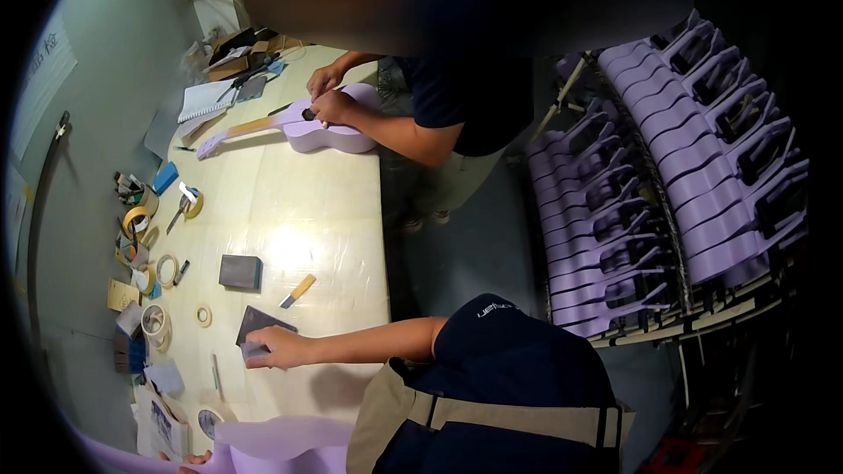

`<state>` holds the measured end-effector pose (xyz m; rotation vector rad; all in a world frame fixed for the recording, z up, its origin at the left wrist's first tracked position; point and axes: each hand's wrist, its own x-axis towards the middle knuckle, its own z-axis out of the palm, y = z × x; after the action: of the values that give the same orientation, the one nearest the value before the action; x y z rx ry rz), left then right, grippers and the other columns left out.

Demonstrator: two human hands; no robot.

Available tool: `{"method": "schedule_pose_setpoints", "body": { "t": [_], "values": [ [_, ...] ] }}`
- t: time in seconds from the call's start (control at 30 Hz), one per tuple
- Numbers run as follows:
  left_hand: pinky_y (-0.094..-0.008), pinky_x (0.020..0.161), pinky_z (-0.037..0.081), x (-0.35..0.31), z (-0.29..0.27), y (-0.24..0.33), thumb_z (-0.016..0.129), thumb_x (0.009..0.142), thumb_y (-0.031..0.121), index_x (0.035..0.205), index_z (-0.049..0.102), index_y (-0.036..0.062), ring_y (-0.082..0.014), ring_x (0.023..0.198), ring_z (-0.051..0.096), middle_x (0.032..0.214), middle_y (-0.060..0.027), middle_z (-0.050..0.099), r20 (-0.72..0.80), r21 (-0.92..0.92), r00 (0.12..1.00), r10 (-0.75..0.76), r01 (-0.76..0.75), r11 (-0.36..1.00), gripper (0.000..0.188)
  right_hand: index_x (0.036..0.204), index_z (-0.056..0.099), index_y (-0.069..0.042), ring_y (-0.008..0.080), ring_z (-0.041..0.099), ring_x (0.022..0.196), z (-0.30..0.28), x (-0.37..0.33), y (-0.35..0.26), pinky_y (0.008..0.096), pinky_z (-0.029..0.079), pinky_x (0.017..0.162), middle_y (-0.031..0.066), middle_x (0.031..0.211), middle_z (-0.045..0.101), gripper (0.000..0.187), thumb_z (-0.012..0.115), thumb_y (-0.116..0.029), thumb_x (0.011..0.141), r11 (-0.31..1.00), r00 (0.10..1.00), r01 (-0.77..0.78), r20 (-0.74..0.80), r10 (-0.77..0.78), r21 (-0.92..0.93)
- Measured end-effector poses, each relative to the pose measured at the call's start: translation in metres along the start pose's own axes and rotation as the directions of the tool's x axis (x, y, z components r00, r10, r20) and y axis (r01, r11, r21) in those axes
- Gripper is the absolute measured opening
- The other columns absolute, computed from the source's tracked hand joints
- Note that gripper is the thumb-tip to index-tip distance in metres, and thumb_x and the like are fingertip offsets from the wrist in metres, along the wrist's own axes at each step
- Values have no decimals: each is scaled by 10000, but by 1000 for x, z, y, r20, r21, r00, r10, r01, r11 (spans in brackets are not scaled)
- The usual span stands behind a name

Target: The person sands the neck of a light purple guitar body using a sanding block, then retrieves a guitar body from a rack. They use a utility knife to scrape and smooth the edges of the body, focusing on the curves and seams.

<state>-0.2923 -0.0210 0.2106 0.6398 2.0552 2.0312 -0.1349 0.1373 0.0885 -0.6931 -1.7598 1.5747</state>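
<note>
At the bottom edge lies a lilac ukulele (281, 441), partly cut off by the frame. My left hand (195, 463) shows only its fingers, which curl around its neck near the body. My right arm reaches over the table, and my right hand (279, 348) is closed on a small grey piece of sandpaper (255, 352). Just beyond that hand lies a dark grey flat sheet (262, 323), partly covered by the hand. A dark sanding block (240, 272) and a brush with a yellow handle (299, 290) rest nearby.
Across the table (299, 202) a co-worker's hands (329, 96) work at another lilac ukulele (338, 133). Tape rolls (155, 322), a blue block (165, 177), scissors (178, 213) and a notebook (207, 101) line the wall side. Racks of lilac ukulele bodies (676, 149) stand at right.
</note>
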Motion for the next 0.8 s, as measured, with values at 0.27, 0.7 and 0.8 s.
{"method": "schedule_pose_setpoints", "body": {
  "t": [0.27, 0.7, 0.8],
  "values": [
    [-243, 659, 456, 10, 14, 4, 527, 973, 401, 1418, 404, 109, -100, 704, 498, 803, -3, 461, 63, -149, 998, -26, 35, 988, 546, 890, 654, -51, 89, 570, 633, -20, 24, -7, 270, 477, 580, 26, 732, 617, 192, 673, -242, 878, 994, 999, -44, 1, 44, -100],
    [-224, 615, 488, -2, 33, 18, 572, 950, 406, 1277, 471, 19, -83, 655, 560, 774, -6, 508, 148, -124, 988, 46, -28, 992, 517, 859, 627, 0, 54, 510, 670, 20, 37, -89, 222, 424, 610, 0, 725, 611, 264, 792, -197, 797, 953, 942, 301, 163, -293, -31],
    [-219, 608, 487, -1, 38, 20, 560, 960, 384, 1330, 458, 21, -73, 651, 555, 758, 3, 507, 163, -119, 983, 81, -62, 991, 529, 826, 629, -8, 74, 549, 670, 27, 45, -88, 234, 431, 599, 44, 725, 646, 254, 792, -199, 790, 725, 756, 652, 256, -602, -219]
  ]
}}
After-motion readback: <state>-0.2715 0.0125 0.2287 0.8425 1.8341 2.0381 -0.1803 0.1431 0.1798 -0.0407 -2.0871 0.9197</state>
